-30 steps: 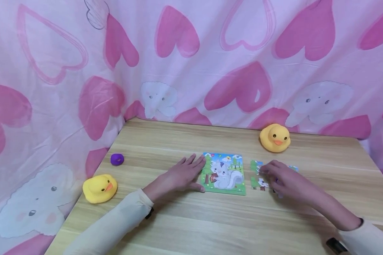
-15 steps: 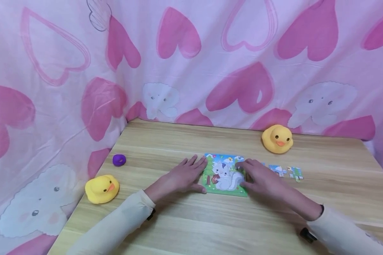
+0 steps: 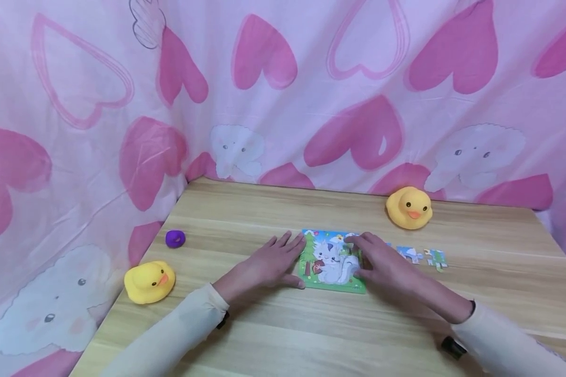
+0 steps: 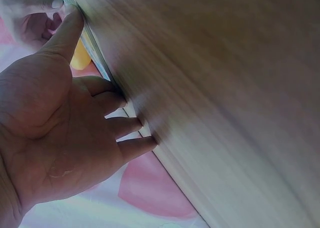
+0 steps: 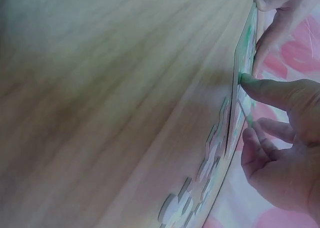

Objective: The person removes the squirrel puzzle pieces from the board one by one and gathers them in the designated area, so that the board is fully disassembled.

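A squirrel jigsaw puzzle lies in a flat board on the wooden table. Along its left edge rests my left hand, fingers spread and thumb at the lower left; the left wrist view shows that palm and its straight fingertips at the tabletop. My right hand reaches over the board's right side. In the right wrist view, its thumb and fingers pinch a thin puzzle piece, tipped up at the tail part of the picture. The hand hides the board's upper right corner in the head view.
Loose puzzle pieces lie right of the board, partly behind the right hand. A yellow rubber duck sits at the back right. Another duck and a small purple duck stand at the left. A pink heart-patterned curtain hangs behind.
My right hand has moved left from the loose pieces to the board's right side, where a tail piece now tips up in its fingers. The left hand stays at the left edge.
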The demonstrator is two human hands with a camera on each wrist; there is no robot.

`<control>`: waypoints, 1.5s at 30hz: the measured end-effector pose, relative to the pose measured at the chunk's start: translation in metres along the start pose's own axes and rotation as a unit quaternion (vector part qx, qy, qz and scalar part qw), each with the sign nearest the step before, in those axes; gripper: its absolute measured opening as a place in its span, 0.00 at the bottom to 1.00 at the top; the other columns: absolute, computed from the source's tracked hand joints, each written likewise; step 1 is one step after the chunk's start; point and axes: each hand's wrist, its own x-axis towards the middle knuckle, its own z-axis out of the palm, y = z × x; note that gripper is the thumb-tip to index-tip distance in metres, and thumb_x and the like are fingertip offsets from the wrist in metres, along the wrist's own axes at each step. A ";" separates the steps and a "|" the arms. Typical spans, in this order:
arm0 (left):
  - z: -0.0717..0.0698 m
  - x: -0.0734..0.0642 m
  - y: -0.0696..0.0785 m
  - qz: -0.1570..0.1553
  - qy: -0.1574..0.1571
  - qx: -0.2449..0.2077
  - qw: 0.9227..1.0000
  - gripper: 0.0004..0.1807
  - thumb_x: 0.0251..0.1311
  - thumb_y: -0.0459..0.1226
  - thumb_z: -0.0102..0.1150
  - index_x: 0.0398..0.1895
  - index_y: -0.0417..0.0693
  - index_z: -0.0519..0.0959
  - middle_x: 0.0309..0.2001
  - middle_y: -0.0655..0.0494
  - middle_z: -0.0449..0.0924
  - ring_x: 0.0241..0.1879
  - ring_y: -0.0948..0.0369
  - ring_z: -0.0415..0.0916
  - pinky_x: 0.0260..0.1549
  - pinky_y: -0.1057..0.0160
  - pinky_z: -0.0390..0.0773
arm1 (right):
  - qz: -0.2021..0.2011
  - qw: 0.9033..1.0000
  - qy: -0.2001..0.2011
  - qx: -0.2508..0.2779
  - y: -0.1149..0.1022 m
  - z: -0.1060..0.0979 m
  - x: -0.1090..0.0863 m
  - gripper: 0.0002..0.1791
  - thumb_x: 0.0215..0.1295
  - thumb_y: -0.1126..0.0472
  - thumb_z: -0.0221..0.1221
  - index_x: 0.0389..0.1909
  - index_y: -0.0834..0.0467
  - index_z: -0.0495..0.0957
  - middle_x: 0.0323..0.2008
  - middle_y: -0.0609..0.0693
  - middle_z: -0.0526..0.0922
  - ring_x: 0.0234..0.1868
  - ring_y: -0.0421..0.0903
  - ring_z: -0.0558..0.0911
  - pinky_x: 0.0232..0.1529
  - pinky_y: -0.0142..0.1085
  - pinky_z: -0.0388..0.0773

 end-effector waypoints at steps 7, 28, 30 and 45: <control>-0.002 0.000 0.000 -0.004 -0.002 -0.001 1.000 0.58 0.67 0.67 0.59 0.88 0.48 0.46 0.88 0.53 0.40 0.87 0.45 0.37 0.84 0.39 0.48 | -0.021 0.999 0.010 0.030 0.001 0.001 0.002 0.30 0.60 0.65 0.76 0.64 0.50 0.82 0.55 0.48 0.77 0.42 0.42 0.77 0.40 0.29 0.81; 0.000 0.003 -0.001 -0.003 -0.001 0.004 1.000 0.59 0.66 0.68 0.59 0.88 0.50 0.44 0.88 0.54 0.39 0.88 0.46 0.37 0.85 0.40 0.48 | -0.024 0.999 -0.016 0.025 0.004 -0.001 0.008 0.30 0.61 0.60 0.76 0.64 0.51 0.80 0.56 0.47 0.80 0.45 0.43 0.77 0.44 0.34 0.82; 0.000 0.003 -0.001 -0.003 -0.002 0.004 1.000 0.59 0.66 0.68 0.59 0.88 0.50 0.44 0.88 0.54 0.39 0.88 0.46 0.37 0.85 0.40 0.48 | -0.033 0.999 -0.015 0.032 0.005 -0.001 0.009 0.28 0.60 0.63 0.76 0.63 0.52 0.81 0.55 0.48 0.81 0.44 0.43 0.77 0.43 0.34 0.81; 0.000 0.002 -0.001 0.001 0.002 0.005 1.000 0.58 0.66 0.67 0.59 0.88 0.48 0.45 0.88 0.53 0.40 0.87 0.45 0.38 0.84 0.39 0.49 | 0.002 0.976 0.050 0.211 0.047 -0.030 -0.037 0.28 0.63 0.65 0.74 0.64 0.51 0.82 0.58 0.47 0.87 0.48 0.41 0.86 0.52 0.28 0.86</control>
